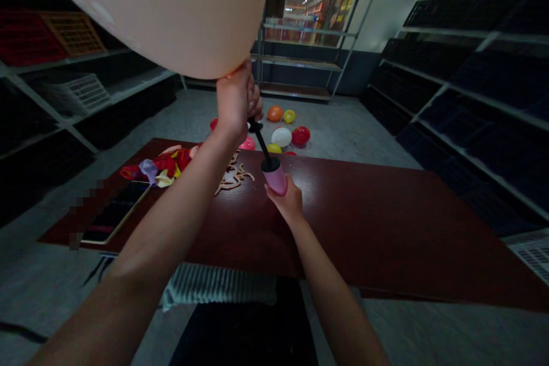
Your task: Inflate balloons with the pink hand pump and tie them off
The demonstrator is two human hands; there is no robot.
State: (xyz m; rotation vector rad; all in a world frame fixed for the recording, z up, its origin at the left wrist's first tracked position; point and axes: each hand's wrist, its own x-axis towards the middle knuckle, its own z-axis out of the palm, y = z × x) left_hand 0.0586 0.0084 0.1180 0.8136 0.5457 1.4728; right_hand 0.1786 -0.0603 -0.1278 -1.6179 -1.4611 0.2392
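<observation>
A large pale peach balloon (184, 11) fills the upper left of the head view, blown up wide. Under it, my left hand (235, 97) is closed around the balloon's neck at the tip of a hand pump; the fingers hide the joint. The pump (274, 177) has a pink barrel and a black rod, and it slants down toward me. Around the pink barrel my right hand (288, 200) is wrapped, low over the table. Left of the pump, several tan rubbery strips (234, 177) lie on the dark red-brown table (364, 223).
Uninflated balloons (171, 163) in several colours are heaped on the table's left, beside a tablet-like device (115, 211). Inflated balloons, among them a white balloon (282, 137), rest on the floor beyond. Shelving (309, 60) stands behind, with more racks along both sides.
</observation>
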